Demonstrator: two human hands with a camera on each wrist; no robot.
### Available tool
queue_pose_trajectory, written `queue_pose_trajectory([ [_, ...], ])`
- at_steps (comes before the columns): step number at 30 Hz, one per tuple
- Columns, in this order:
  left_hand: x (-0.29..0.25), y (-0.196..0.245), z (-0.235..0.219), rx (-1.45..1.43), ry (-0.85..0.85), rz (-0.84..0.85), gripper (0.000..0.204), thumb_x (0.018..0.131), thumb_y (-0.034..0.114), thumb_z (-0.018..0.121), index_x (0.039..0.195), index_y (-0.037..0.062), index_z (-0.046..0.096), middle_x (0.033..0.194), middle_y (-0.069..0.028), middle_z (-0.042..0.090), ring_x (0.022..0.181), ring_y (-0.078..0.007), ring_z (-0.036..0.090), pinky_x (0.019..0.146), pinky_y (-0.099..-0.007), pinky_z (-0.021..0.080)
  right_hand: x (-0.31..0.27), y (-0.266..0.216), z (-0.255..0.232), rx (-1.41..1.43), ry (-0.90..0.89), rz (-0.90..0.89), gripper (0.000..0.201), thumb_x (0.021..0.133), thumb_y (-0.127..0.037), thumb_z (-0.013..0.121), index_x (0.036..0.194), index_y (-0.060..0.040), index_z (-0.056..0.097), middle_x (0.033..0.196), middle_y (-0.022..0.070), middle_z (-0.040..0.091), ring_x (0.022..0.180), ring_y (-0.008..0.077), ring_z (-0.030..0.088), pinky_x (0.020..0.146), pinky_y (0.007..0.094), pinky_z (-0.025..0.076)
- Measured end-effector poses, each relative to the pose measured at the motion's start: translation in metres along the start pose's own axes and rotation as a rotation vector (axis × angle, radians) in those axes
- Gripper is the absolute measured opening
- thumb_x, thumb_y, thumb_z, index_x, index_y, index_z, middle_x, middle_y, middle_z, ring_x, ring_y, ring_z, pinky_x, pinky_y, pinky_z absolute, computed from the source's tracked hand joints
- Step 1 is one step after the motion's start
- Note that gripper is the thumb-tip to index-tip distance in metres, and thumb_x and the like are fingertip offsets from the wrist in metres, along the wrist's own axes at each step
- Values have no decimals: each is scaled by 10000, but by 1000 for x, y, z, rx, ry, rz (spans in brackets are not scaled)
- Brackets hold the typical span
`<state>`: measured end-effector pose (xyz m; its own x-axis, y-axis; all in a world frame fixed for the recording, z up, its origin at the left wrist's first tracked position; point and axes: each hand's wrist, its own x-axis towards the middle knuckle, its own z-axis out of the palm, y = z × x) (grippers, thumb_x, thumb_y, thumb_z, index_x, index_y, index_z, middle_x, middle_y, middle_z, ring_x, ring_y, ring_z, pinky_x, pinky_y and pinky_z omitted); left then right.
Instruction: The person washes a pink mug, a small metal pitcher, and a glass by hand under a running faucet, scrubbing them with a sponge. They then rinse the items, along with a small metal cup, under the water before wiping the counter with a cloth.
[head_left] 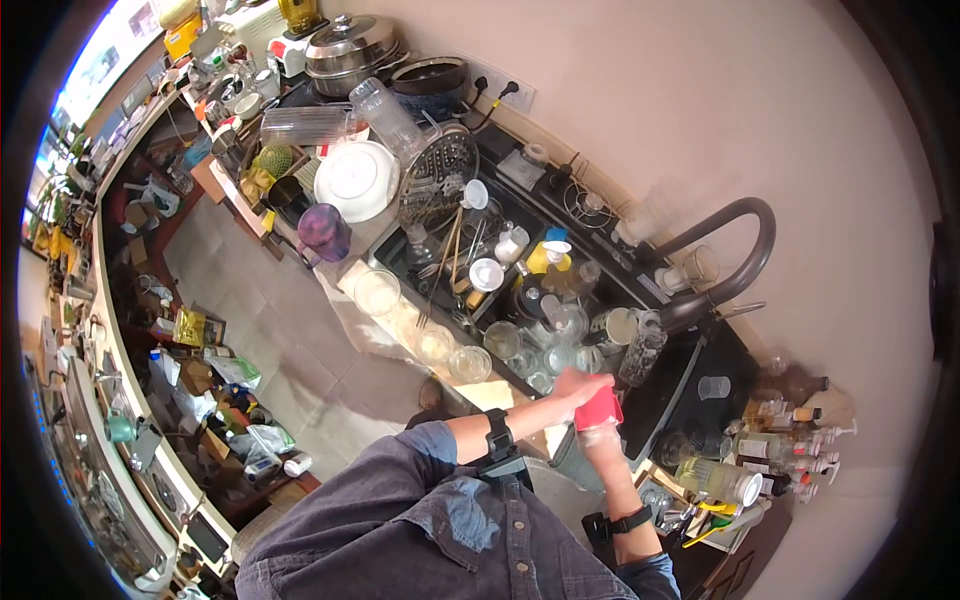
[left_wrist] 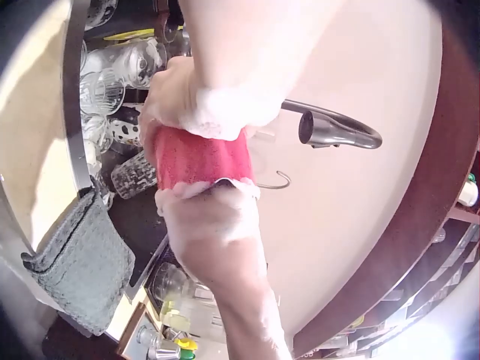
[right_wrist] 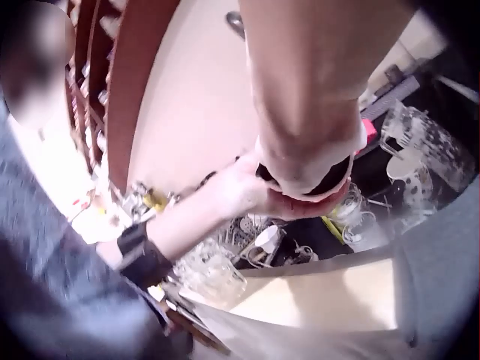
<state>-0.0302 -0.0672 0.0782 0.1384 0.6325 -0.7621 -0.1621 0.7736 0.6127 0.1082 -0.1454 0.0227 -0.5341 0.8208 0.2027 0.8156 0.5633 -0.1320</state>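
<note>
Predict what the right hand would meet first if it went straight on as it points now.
Probably the inner bottom of the red cup, since the right hand reaches into its mouth; the exact depth is hidden.

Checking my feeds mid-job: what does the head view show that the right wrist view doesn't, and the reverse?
Head only: the white plate, lidded pot and purple cup.

Right wrist only: the dark mouth of the red cup, with the right hand reaching in, its fingertips hidden.

Both: the left hand gripping the cup's outside, and the dark strap on that arm.
</note>
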Motion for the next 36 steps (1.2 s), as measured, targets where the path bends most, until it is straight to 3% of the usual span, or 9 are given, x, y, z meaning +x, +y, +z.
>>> queue_pose_trajectory([
  [3, 16, -15, 2, -159, -82, -25, 378, 640, 277, 746, 788, -57, 653, 766, -132, 654, 656, -198, 636, 573, -306, 506, -1, 12, -1, 748, -15, 363, 331, 714, -110, 580, 1043, -77, 566, 913, 125, 620, 846, 322, 602, 740, 397, 487],
  [6, 11, -8, 5, -158, -119, 52, 389, 657, 293, 746, 812, -50, 651, 778, -123, 654, 657, -187, 631, 578, -301, 502, 29, -7, -36, 239, -78, 418, 351, 718, -92, 566, 1069, -91, 562, 942, 130, 626, 876, 314, 603, 718, 385, 492],
  [9, 9, 0, 7, -211, -238, 124, 427, 654, 339, 756, 843, -30, 654, 786, -114, 657, 658, -185, 632, 611, -299, 506, 19, 2, -9, 1071, 232, 809, 371, 716, -69, 578, 1086, -97, 559, 1000, 151, 611, 922, 347, 586, 744, 402, 487],
  [13, 3, 13, 9, 24, -173, 124, 380, 672, 318, 722, 824, -26, 674, 773, -127, 664, 674, -188, 643, 602, -294, 503, 29, -5, -37, 269, -96, 310, 415, 759, -96, 590, 1159, -37, 498, 1132, 141, 547, 1030, 303, 544, 841, 406, 468],
  [19, 4, 13, 11, 190, -148, 214, 400, 635, 326, 731, 777, -42, 666, 760, -133, 661, 657, -173, 635, 602, -283, 502, 21, -5, -30, -77, 41, 82, 383, 720, -29, 578, 1102, -34, 538, 1095, 144, 556, 993, 310, 556, 804, 388, 470],
  [26, 27, -14, 12, -322, -293, 247, 343, 783, 268, 673, 1006, 8, 644, 881, -95, 650, 714, -139, 612, 632, -274, 494, 31, 14, -10, 1945, 327, 1000, 326, 736, -133, 607, 1049, -52, 566, 1014, 53, 620, 916, 159, 603, 752, 289, 490],
  [29, 26, -6, 6, -293, -422, 281, 368, 823, 274, 615, 1099, 30, 613, 963, -84, 636, 819, -138, 601, 739, -271, 480, 27, 17, 7, 2121, 447, 937, 281, 867, -166, 436, 1106, -50, 529, 1045, 80, 610, 912, 199, 610, 768, 327, 515],
  [32, 26, -3, 5, -167, -508, 403, 363, 866, 288, 532, 1120, 39, 605, 987, -89, 627, 886, -156, 584, 835, -288, 443, 31, 11, -13, 1755, 398, 955, 276, 862, -126, 467, 1116, -29, 517, 1048, 111, 604, 905, 237, 612, 745, 350, 525],
  [36, 31, 3, 9, 102, -570, 342, 346, 907, 276, 417, 1145, 107, 603, 1078, -64, 608, 990, -164, 549, 891, -296, 401, 10, 20, -25, 637, 16, 401, 394, 697, -26, 587, 1087, -42, 529, 1013, 122, 599, 896, 296, 595, 723, 380, 498],
])
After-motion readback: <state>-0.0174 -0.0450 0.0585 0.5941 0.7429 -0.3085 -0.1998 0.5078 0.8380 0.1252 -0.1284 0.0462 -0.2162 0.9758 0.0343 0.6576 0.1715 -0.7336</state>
